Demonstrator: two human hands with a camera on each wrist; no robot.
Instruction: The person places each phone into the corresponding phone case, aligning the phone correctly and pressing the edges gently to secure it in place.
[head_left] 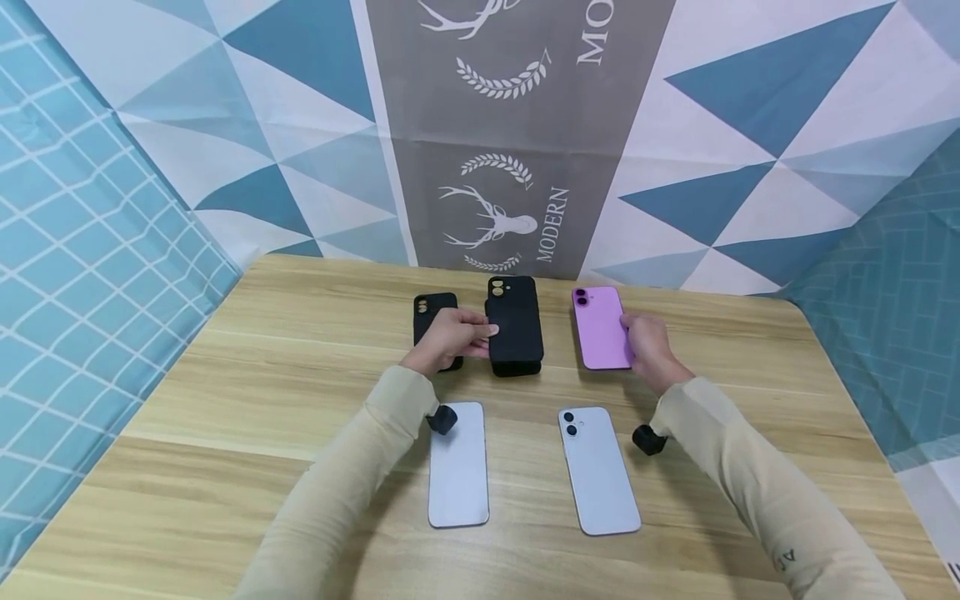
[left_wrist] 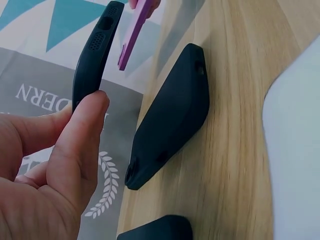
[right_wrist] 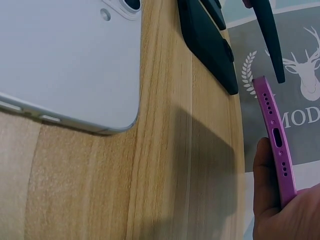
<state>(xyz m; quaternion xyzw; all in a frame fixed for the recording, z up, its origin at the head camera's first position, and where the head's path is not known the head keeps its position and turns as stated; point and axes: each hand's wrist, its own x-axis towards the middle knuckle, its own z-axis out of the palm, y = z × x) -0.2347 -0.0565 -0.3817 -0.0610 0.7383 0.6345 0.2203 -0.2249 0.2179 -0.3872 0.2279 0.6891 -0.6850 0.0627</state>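
My left hand (head_left: 456, 335) pinches a black phone case (head_left: 516, 321) by its left edge, thumb and fingers on either side. In the left wrist view this case (left_wrist: 96, 50) is raised above the table. A second black case (left_wrist: 172, 115) lies beneath it on the wood, and its lower edge peeks out in the head view. Another black case (head_left: 427, 321) rests to the left, partly hidden behind my left hand. My right hand (head_left: 649, 343) grips a pink-purple phone (head_left: 600, 329) by its right edge; the right wrist view shows the phone (right_wrist: 274, 135) lifted, port end toward the camera.
Two white phones lie nearer on the wooden table (head_left: 225, 467): a plain one (head_left: 459, 475) at left, under my left wrist camera, and one with its camera side up (head_left: 600, 475) at right. A patterned cloth (head_left: 495, 125) hangs behind the table's far edge.
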